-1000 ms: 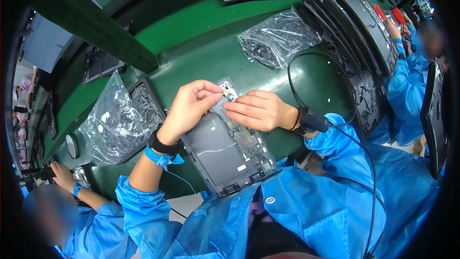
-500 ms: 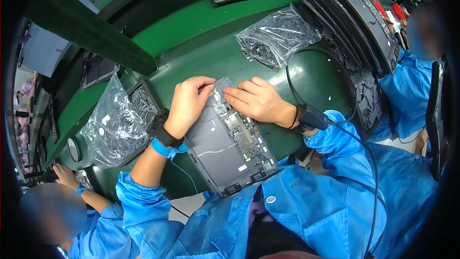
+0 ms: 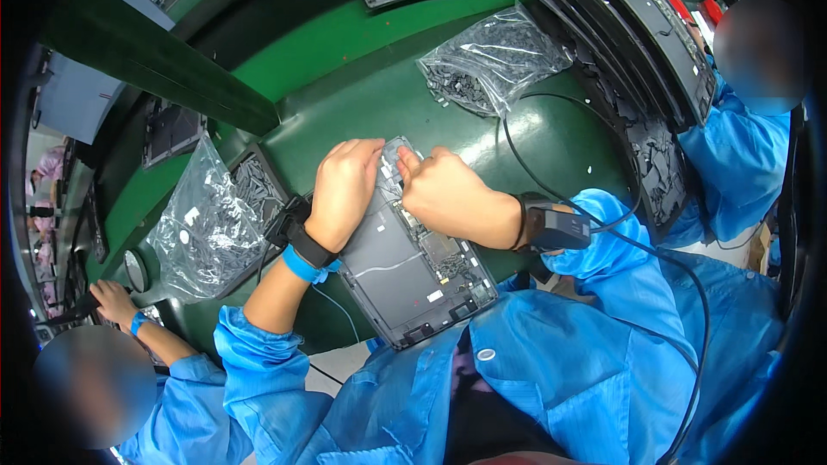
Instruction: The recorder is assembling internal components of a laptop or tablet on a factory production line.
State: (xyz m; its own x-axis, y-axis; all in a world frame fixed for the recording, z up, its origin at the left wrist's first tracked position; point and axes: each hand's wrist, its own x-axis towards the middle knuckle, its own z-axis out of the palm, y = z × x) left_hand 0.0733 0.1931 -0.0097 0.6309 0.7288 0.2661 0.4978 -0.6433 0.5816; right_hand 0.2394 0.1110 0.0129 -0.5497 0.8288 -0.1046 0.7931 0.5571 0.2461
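Observation:
An opened dark grey tablet housing (image 3: 379, 288) lies tilted on the green table, its near end by my blue jacket. A green-and-metal circuit board (image 3: 444, 258) runs along its right side, partly under my right hand. My left hand (image 3: 342, 188) is closed at the far left edge of the housing, fingertips together. My right hand (image 3: 444, 194) bends over the far right end with thumb and fingers pinched. Whatever small piece lies between either hand's fingertips is too small or hidden to make out. A pale ribbon cable (image 3: 392, 265) crosses the housing.
Plastic bags of small dark pieces lie at left (image 3: 202, 232) and at the back (image 3: 491, 60). Stacked housings (image 3: 624, 43) stand at the right, with a co-worker's sleeve beside them. A black cable (image 3: 538, 168) loops right of my hands. A co-worker's hand (image 3: 116, 303) rests far left.
My right hand has turned and swung its wrist nearer to me, now covering more of the circuit board. My left hand has shifted slightly, its fingers closer together.

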